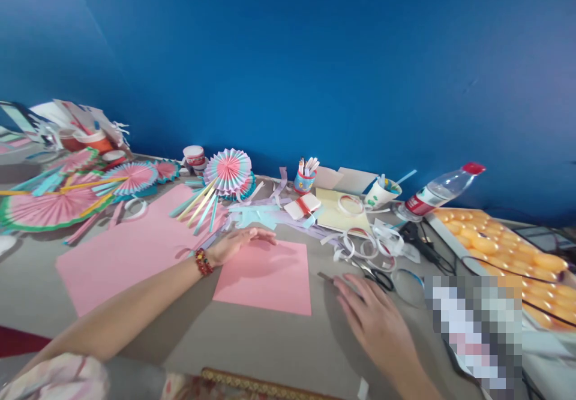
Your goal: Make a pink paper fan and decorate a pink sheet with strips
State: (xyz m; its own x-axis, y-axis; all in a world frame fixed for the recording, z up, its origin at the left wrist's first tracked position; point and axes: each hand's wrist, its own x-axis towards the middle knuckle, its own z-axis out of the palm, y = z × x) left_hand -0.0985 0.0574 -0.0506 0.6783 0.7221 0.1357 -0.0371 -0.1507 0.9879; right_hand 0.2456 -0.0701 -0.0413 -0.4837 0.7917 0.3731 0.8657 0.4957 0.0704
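Observation:
A square sheet of pink paper [270, 286] lies flat on the grey table in front of me. My left hand [243, 244], with a red beaded bracelet at the wrist, is over its upper left edge, fingers stretched out and holding nothing. Right of the sheet, my right hand [371, 313] is low over the table with its fingers extended. A thin dark grey strip [324, 277] pokes out by its fingertips; its other end is hidden, so its kind is unclear. Black-handled scissors [380, 277] lie just beyond that hand.
A larger pink sheet [130, 256] lies at left, near folded paper fans [227, 169]. Curled white paper strips [355, 244], a pen cup [305, 179], a paper cup [381, 194] and a tilted-looking plastic bottle [438, 193] stand or lie behind. An orange bumpy panel [499, 247] is at right.

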